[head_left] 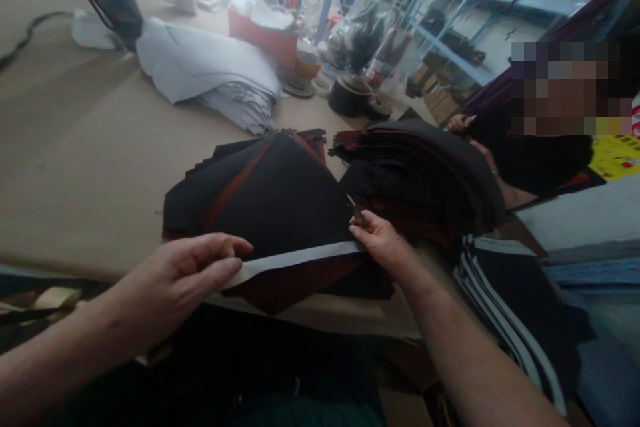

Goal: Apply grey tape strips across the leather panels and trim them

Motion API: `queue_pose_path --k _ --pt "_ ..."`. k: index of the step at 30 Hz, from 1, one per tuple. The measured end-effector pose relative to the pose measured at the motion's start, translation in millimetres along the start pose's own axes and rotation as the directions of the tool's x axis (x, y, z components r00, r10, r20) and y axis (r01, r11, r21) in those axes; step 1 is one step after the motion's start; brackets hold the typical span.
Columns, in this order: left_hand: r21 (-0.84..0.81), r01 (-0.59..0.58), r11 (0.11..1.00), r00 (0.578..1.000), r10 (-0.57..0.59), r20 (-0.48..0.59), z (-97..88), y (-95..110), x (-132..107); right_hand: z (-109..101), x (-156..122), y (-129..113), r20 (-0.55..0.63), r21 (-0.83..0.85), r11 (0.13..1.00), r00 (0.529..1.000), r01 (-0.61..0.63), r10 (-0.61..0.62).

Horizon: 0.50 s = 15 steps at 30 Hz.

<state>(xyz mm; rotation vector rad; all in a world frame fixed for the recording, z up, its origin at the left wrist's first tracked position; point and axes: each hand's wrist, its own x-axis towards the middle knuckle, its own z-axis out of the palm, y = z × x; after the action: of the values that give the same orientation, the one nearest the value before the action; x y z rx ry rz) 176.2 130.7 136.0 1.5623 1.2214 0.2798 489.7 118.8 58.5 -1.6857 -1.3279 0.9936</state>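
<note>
A white strip of tape (303, 255) runs along the near edge of a black fabric piece (280, 193) with brown showing beneath it. My left hand (193, 273) pinches the strip's left end between thumb and fingers. At the strip's other end, my right hand (383, 240) is closed on small snips (357, 212), their thin points aimed away from me. Its fingers also touch the strip or the fabric there; which one I cannot tell. More black and brown pieces lie layered under the fabric.
Right of the fabric lies a thick stack of black pieces (425, 147), with a co-worker's arm (493, 163) beside it. Black pieces with white strips (510, 313) hang at the right. Behind are a white sheet stack (210, 73), black rolls (350, 95) and a red box (263, 37).
</note>
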Motion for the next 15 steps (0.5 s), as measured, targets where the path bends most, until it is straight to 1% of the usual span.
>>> queue_pose_path --k 1,2,3,4,6,7,9,10,12,15 --pt "-0.015 0.001 1.000 1.000 -0.001 -0.009 -0.9 3.8 -0.6 0.3 0.2 0.1 0.004 0.016 1.000 1.000 -0.001 0.001" --pt "-0.029 0.004 1.000 1.000 -0.004 0.004 -1.7 6.5 -1.2 0.7 0.3 0.1 0.007 0.030 1.000 1.000 -0.002 0.002" --pt "-0.044 0.014 0.999 0.999 -0.012 0.047 -2.5 7.9 -1.6 1.1 0.5 0.0 0.011 0.043 0.999 1.000 -0.003 0.002" --pt "-0.059 0.037 0.998 0.993 -0.030 0.113 -3.2 7.9 -1.9 1.4 0.6 -0.1 0.015 0.056 0.998 1.000 -0.003 0.002" --pt "-0.077 0.114 0.991 0.971 -0.094 0.218 -4.2 4.7 -1.8 1.8 1.2 -0.4 0.029 0.076 0.997 1.000 -0.011 0.009" --pt "-0.080 0.156 0.984 0.960 -0.132 0.246 -4.4 1.7 -1.3 1.7 1.8 -0.4 0.036 0.080 0.997 0.999 -0.020 0.017" --pt "-0.065 0.213 0.975 0.949 -0.190 0.252 -4.4 -5.4 0.7 0.5 3.6 -0.8 0.060 0.085 0.996 0.998 -0.041 0.036" --pt "-0.037 0.213 0.976 0.949 -0.197 0.248 -4.0 -9.1 1.9 -0.5 4.7 -1.5 0.074 0.086 0.995 0.996 -0.050 0.043" --pt "0.035 0.175 0.984 0.955 -0.178 0.237 -2.9 -14.8 4.2 -2.7 6.6 -5.3 0.102 0.077 0.996 0.994 -0.048 0.040" --pt "0.073 0.149 0.986 0.963 -0.162 0.216 -1.2 -15.4 4.9 -3.7 8.2 -20.0 0.146 0.017 1.000 0.989 0.019 -0.021"
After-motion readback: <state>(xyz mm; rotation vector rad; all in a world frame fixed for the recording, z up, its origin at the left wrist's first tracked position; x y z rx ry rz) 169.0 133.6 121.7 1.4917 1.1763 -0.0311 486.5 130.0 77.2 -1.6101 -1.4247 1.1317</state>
